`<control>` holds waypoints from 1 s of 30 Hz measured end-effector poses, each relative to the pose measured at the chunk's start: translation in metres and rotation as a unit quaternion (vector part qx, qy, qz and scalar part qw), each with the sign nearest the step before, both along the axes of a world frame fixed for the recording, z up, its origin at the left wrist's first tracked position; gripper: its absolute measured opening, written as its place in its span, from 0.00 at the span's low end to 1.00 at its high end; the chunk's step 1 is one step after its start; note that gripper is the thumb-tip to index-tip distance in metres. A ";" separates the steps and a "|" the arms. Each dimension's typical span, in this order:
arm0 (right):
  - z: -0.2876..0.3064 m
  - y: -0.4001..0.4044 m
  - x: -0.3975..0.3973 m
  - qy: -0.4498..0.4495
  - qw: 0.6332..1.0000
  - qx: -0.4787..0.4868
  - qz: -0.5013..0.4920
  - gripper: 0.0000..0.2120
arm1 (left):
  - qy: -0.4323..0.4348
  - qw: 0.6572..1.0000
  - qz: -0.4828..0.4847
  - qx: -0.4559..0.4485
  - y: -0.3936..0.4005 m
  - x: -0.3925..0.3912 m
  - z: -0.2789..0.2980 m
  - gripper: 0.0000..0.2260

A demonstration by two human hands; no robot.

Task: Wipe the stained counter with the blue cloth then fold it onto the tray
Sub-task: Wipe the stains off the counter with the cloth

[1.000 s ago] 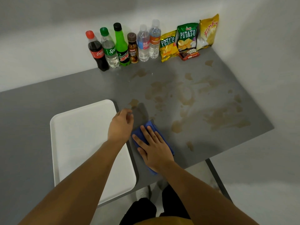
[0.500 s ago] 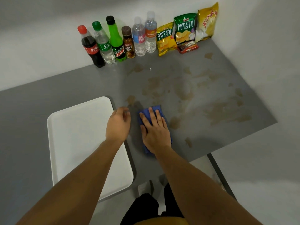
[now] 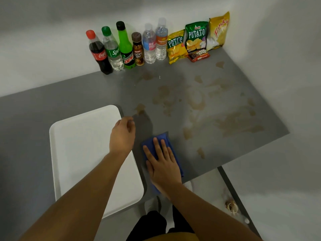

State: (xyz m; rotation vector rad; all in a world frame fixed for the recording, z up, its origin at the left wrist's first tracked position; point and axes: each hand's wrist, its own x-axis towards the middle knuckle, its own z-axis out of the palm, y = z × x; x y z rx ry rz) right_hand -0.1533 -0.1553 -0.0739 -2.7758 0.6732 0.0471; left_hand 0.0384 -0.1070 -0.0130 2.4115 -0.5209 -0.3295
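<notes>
A folded blue cloth [image 3: 164, 139] lies flat on the grey counter [image 3: 86, 94], near its front edge. My right hand [image 3: 162, 164] presses down on it with the fingers spread. Most of the cloth is hidden under that hand. My left hand [image 3: 122, 134] rests at the right edge of the white tray [image 3: 78, 150], fingers loosely curled, nothing in it. Brown stains [image 3: 196, 101] cover the counter from the middle to the right side. One small stain [image 3: 139, 108] sits just beyond my left hand.
Several drink bottles [image 3: 126, 47] stand in a row along the back wall. Snack bags [image 3: 196, 37] lean in the back right corner. The counter's right edge [image 3: 251, 150] runs diagonally, with floor beyond. A table leg [image 3: 231, 188] shows below.
My right hand slid the cloth away from me, then pulled it back toward the front edge. The left hand stayed by the tray.
</notes>
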 end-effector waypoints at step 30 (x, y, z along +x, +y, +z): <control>-0.004 -0.044 -0.031 0.019 0.986 -0.021 -0.166 0.30 | 0.009 0.990 -0.131 0.044 -0.038 -0.049 -0.007 0.12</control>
